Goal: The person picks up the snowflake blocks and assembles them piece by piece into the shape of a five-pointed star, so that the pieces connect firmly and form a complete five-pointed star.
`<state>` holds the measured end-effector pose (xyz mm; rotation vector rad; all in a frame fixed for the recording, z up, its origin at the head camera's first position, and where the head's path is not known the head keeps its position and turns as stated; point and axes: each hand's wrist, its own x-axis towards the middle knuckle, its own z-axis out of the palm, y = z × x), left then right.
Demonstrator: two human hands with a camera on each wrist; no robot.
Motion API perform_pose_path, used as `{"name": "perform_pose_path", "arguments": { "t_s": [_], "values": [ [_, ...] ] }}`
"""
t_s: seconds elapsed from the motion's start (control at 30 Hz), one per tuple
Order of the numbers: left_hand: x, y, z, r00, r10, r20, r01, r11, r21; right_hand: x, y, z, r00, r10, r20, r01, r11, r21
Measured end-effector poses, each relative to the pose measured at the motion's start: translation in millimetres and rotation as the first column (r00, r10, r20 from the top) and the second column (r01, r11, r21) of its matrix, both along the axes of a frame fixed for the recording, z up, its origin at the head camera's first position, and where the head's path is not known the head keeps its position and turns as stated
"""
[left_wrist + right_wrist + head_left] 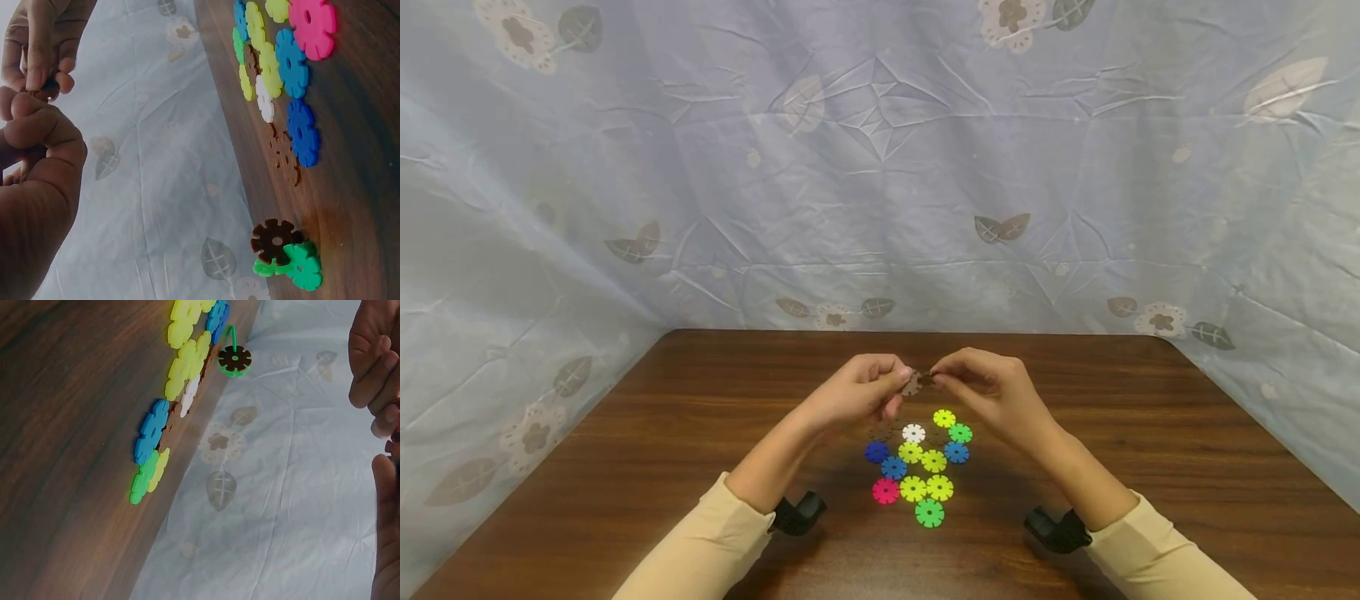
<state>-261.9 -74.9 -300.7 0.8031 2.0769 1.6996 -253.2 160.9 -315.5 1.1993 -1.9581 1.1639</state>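
Note:
My left hand (867,387) pinches a brown notched disc (913,383) between thumb and fingers, above the far part of the table. Facing it, my right hand (992,390) pinches a second dark brown piece (927,378) with thumb and fingertips. The two pieces meet or nearly meet; whether they interlock I cannot tell. In the left wrist view, fingers cover most of both pieces. Below the hands lie loose notched discs: a white disc (913,433), a pink disc (886,491), a dark blue disc (876,452), and several yellow, green, blue and brown ones.
A joined cluster with a brown disc (276,241) and green discs (304,267) stands on the wooden table (647,467), apart from the loose ones. A patterned curtain (880,183) surrounds the table's back and sides. Black wrist mounts (1057,530) sit under both forearms.

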Motion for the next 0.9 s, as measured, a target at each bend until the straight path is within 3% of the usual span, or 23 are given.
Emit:
{"name": "perform_pose_path", "arguments": {
  "t_s": [0.27, 0.5, 0.63, 0.77, 0.9],
  "values": [
    [2.9, 6.2, -2.9, 0.999, 0.019, 0.050, -0.022, 0.998, 0.065, 0.2, -3.0, -4.2, 0.999, -0.022, -0.034, 0.020, 0.999, -0.036],
    [2.5, 13.2, -9.4, 0.999, 0.032, -0.008, -0.032, 0.998, 0.059, -1.2, 2.1, -2.0, 0.998, -0.058, 0.006, 0.058, 0.998, -0.010],
    [4.0, 15.1, -8.2, 0.997, 0.076, -0.014, -0.075, 0.995, 0.063, -2.2, 7.3, 2.6, 0.996, -0.078, 0.035, 0.077, 0.996, 0.042],
    [1.3, 12.9, -6.6, 0.986, 0.154, -0.063, -0.152, 0.988, 0.040, -4.2, 12.1, 3.4, 0.984, -0.150, 0.097, 0.138, 0.983, 0.120],
    [-1.2, 7.5, -4.2, 0.967, 0.241, -0.082, -0.238, 0.970, 0.036, -6.0, 15.6, 0.1, 0.950, -0.243, 0.197, 0.173, 0.933, 0.316]
  ]
}}
